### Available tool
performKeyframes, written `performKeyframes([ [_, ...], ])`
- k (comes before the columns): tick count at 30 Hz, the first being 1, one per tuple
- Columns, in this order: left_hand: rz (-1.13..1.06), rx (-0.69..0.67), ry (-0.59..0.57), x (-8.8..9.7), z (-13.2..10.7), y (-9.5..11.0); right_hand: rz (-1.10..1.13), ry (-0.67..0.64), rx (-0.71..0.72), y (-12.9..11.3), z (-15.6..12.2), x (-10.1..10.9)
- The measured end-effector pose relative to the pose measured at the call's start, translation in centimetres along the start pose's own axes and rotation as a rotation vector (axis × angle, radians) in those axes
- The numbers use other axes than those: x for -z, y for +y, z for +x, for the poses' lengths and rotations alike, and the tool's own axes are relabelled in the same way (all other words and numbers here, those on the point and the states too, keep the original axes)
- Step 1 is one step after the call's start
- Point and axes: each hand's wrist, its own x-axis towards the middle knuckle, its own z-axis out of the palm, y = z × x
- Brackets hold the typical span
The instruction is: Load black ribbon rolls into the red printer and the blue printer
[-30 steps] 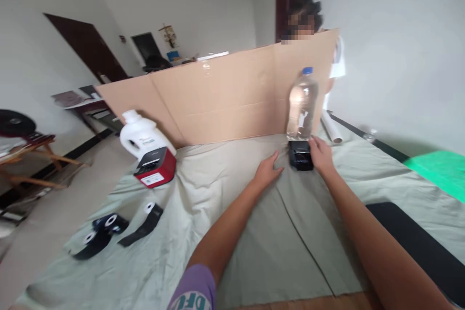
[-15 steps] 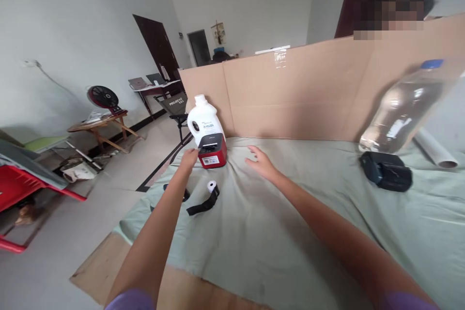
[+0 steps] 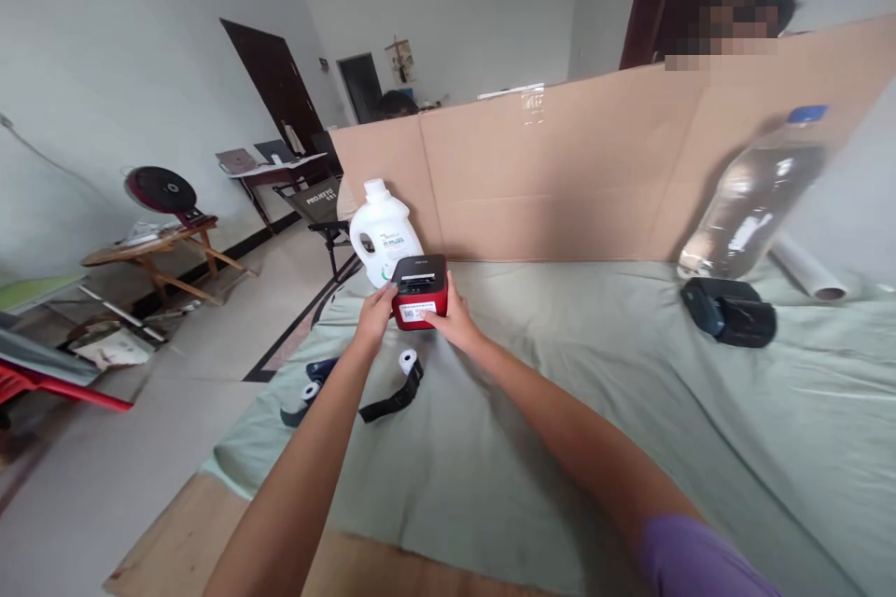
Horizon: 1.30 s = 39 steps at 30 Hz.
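A red and black receipt printer (image 3: 420,284), with a white label on its front, is gripped from both sides. My left hand (image 3: 378,312) closes on its left side, and my right hand (image 3: 456,317) holds the right side with the thumb across the front. Behind it stands a white jug (image 3: 386,229) with a handle. Nearer to me, a small paper roll (image 3: 408,360) lies on the cloth with a black strip (image 3: 396,401) trailing from it. Another paper roll (image 3: 310,390) and a dark object (image 3: 321,368) sit left of my left forearm.
Pale green cloth (image 3: 560,448) covers the table. A cardboard panel (image 3: 560,177) rises along the back, with a person's head above it. At right are a large clear bottle (image 3: 752,201), a black device (image 3: 728,311) and a white tube (image 3: 808,270).
My right hand has moved left onto the printer, and my left hand has taken its other side. The printer appears slightly lifted and nearer. The view has shifted a little.
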Motion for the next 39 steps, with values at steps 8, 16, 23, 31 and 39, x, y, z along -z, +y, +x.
performKeyframes([
  [8, -0.027, -0.333, -0.239, -8.6, -16.2, 0.8, -0.189, 0.144, 0.124, -3.4, -14.1, 14.8],
  [16, 0.007, -0.325, -0.42, -12.2, -23.9, -2.8, -0.363, 0.286, 0.09, -0.9, -24.6, 18.8],
  [23, 0.036, -0.311, -0.441, -12.1, -24.1, -3.8, -0.343, 0.28, 0.048, -0.2, -25.4, 18.5],
  [31, 0.033, -0.311, -0.443, -11.7, -24.2, -3.6, -0.312, 0.269, 0.013, -0.4, -25.5, 18.5],
  [39, 0.143, -0.499, -0.377, -11.1, -23.4, -3.5, -0.262, 0.298, -0.053, -1.5, -25.5, 19.4],
])
